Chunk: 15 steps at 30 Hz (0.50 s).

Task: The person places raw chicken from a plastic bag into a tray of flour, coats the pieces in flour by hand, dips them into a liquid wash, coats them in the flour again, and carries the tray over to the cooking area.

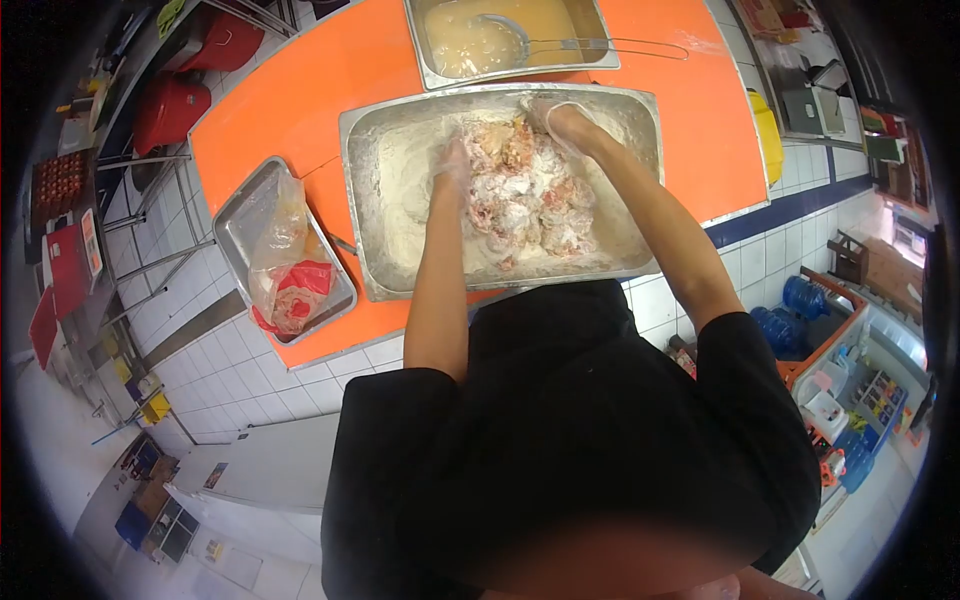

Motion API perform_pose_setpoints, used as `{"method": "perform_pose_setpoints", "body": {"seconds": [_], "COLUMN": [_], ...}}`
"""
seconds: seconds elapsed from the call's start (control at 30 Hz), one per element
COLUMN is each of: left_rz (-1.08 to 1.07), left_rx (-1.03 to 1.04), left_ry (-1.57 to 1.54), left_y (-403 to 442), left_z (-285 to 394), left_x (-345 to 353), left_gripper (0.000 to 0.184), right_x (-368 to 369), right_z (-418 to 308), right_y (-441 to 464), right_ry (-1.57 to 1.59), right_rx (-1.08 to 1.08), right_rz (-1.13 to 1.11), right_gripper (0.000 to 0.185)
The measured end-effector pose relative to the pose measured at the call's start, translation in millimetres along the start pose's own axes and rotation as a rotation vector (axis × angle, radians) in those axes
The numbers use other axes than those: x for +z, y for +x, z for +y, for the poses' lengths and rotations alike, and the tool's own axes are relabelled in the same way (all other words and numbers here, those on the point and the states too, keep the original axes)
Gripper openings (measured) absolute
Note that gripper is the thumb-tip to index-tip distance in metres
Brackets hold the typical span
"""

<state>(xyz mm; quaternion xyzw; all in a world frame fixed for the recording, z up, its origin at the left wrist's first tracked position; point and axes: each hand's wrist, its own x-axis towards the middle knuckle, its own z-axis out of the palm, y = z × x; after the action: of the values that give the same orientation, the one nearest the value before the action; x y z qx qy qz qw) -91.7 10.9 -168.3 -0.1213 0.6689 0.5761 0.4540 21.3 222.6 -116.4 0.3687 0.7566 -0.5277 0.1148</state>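
Note:
A large metal tray [352, 215] holds white flour [400, 190] and a heap of raw, flour-dusted meat pieces [515, 205] that look like chicken. My left hand [454, 165], pale with flour and apparently in a thin clear glove, is at the left side of the heap. At the upper right of the heap is my right hand [562, 122], with a clear glove edge showing at its wrist. Both hands are low in the tray against the meat. Flour, meat and blur hide the fingers, so their grip cannot be made out.
Behind the tray, a metal pan [432, 72] holds cloudy yellowish liquid, with a wire-handled strainer [600, 45] in it. On the left, a smaller tray [340, 285] carries a clear plastic bag [280, 240] with red parts. All stand on an orange table [300, 110].

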Motion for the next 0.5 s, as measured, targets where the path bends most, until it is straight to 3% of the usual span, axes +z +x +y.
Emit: {"method": "perform_pose_setpoints", "body": {"seconds": [0.07, 0.13, 0.23, 0.33, 0.37, 0.5], "left_rz": [0.003, -0.019, 0.130, 0.163, 0.178, 0.123], "left_rx": [-0.039, -0.015, 0.234, 0.230, 0.239, 0.273], "left_ry": [-0.046, -0.110, 0.552, 0.782, 0.720, 0.676], "left_y": [-15.1, 11.4, 44.2, 0.1, 1.7, -1.5], "left_z": [5.0, -10.9, -31.3, 20.6, 24.5, 15.5], "left_x": [8.8, 7.5, 6.2, -10.8, -9.4, -8.1], "left_gripper": [0.081, 0.083, 0.077, 0.081, 0.082, 0.082], "right_x": [1.0, -3.2, -0.9, 18.8, 22.0, 24.6], "right_z": [-15.6, -35.9, -75.3, -54.3, -51.1, -43.1], "right_y": [-6.3, 2.1, -11.4, -20.7, -18.1, -4.6], "right_ry": [-0.026, -0.320, -0.790, -1.149, -1.251, -0.587], "right_rx": [-0.031, 0.014, 0.024, -0.102, -0.174, -0.075], "right_rz": [0.038, -0.028, -0.015, 0.171, 0.254, 0.079], "right_gripper": [0.070, 0.063, 0.058, 0.048, 0.044, 0.043]}}
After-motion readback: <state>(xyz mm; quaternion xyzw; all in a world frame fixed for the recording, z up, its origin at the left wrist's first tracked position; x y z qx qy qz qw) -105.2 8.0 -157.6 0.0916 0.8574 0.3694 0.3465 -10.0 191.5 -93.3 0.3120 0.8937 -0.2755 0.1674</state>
